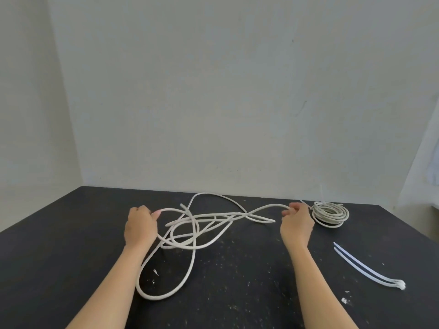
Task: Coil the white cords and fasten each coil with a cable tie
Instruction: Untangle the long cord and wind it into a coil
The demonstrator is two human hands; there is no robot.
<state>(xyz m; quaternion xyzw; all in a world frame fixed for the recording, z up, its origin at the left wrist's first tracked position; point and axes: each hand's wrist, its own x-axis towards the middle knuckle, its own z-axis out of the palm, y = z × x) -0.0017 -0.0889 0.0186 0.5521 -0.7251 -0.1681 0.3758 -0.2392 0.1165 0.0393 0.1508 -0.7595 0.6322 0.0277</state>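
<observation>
Between the hands, head view: loose white cord (190, 233) tangled on black table (59, 245). Left hand (140, 227) curled round one strand; right hand (295, 224) pinching another. Just past right fingertips, coiled cord (330, 214); cable ties (363, 267) near right wrist.

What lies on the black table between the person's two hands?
In the head view, the loose white cord lies tangled in overlapping loops between the left hand and right hand; both grip it.
</observation>
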